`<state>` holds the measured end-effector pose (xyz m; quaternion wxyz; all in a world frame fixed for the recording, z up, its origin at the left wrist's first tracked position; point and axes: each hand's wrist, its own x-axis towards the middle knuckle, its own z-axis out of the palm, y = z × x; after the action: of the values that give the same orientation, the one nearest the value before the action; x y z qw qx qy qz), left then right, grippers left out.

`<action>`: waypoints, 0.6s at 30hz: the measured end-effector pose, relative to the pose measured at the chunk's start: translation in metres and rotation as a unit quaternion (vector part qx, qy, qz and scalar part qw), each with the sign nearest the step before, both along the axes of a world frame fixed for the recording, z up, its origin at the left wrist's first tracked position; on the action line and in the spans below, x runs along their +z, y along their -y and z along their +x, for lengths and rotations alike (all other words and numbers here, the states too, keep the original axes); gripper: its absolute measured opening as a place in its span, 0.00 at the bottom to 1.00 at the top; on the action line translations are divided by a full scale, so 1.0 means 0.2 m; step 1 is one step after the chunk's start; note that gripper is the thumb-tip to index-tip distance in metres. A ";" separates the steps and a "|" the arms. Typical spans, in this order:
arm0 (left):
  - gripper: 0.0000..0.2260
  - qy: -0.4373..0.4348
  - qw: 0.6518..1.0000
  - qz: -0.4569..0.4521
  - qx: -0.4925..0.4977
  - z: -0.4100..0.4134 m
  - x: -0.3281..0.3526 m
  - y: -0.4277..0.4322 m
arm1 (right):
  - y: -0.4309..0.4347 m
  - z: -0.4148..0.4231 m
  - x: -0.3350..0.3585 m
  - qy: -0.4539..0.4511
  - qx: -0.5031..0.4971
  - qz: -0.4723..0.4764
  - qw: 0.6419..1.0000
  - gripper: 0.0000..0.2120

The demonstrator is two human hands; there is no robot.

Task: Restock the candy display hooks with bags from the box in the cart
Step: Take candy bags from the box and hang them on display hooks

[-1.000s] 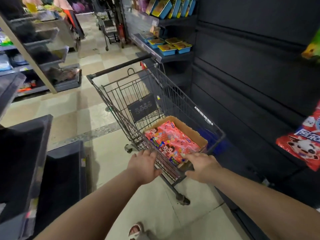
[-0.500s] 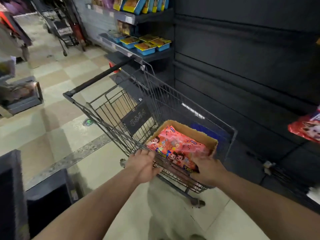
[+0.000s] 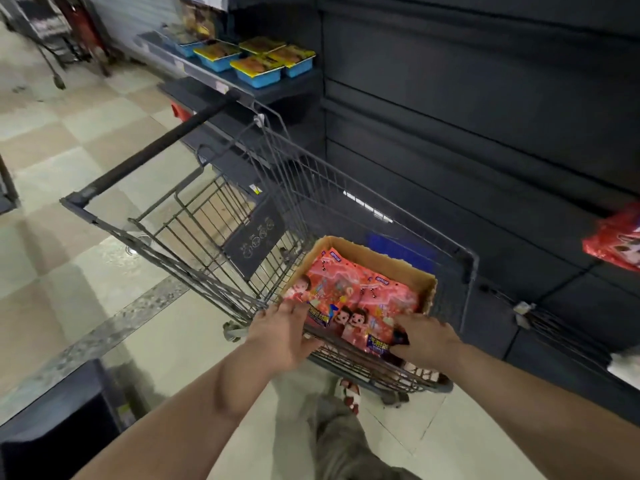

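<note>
Over bags (image 3: pixel 363 296), left hand (image 3: pixel 280 337), right hand (image 3: pixel 426 337), palms down

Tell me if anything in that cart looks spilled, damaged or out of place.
Nothing is spilled: the candy bags lie flat inside the cardboard box, which sits in the cart. The only oddity is the box's right-hand rim, which looks ragged, as if roughly cut.
</note>
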<state>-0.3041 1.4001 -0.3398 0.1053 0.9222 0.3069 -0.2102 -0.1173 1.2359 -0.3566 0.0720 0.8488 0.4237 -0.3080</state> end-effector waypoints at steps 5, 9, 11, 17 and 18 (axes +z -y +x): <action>0.29 -0.015 1.000 0.018 -0.009 0.15 -0.04 -0.22 | -0.19 0.11 -0.13 -0.027 -0.016 -0.016 0.999 0.31; 0.30 -0.073 0.997 -0.017 -0.028 0.35 -0.08 -0.39 | -0.32 0.23 -0.22 -0.054 -0.034 -0.035 0.997 0.30; 0.31 -0.074 0.996 -0.023 -0.035 0.45 -0.11 -0.46 | -0.37 0.29 -0.27 -0.059 -0.035 -0.044 0.997 0.28; 0.32 -0.106 0.993 -0.037 -0.048 0.63 -0.24 -0.61 | -0.49 0.44 -0.40 -0.095 -0.050 -0.073 0.992 0.32; 0.33 -0.111 0.992 -0.045 -0.049 0.64 -0.26 -0.63 | -0.49 0.45 -0.42 -0.097 -0.055 -0.078 0.991 0.31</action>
<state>-0.1767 1.5260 -0.3919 0.1016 0.9012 0.2614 -0.3303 -0.0272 1.3345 -0.4397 0.0793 0.8287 0.3560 -0.4245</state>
